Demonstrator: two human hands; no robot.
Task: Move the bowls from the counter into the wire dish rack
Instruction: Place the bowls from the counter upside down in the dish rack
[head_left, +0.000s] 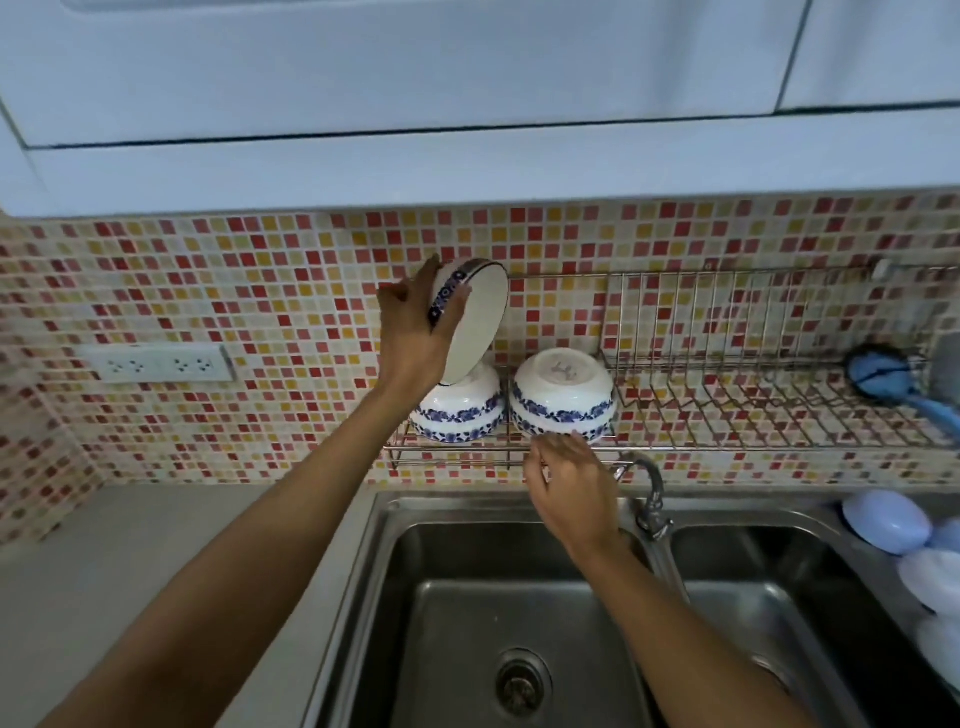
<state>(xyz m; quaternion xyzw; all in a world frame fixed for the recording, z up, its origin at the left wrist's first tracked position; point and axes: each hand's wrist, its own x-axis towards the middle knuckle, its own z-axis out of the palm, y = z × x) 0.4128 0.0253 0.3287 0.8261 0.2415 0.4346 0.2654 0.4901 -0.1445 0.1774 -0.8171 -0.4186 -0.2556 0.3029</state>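
Observation:
A wire dish rack (727, 415) hangs on the tiled wall above the sink. Two white bowls with blue flower bands sit upside down at its left end, one on the left (460, 415) and one on the right (563, 397). My left hand (415, 327) grips a third bowl of the same pattern (478, 322) by its rim, tilted on edge with its inside facing right, just above the left bowl. My right hand (569, 483) hovers below the right bowl with fingers spread, fingertips near the rack's front wire, holding nothing.
A steel double sink (467, 597) with a tap (652, 499) lies under the rack. A blue brush (883, 379) rests at the rack's right end. Pale plastic lids or dishes (888, 522) sit at the sink's right. A grey counter (130, 561) and wall sockets (156, 364) are on the left.

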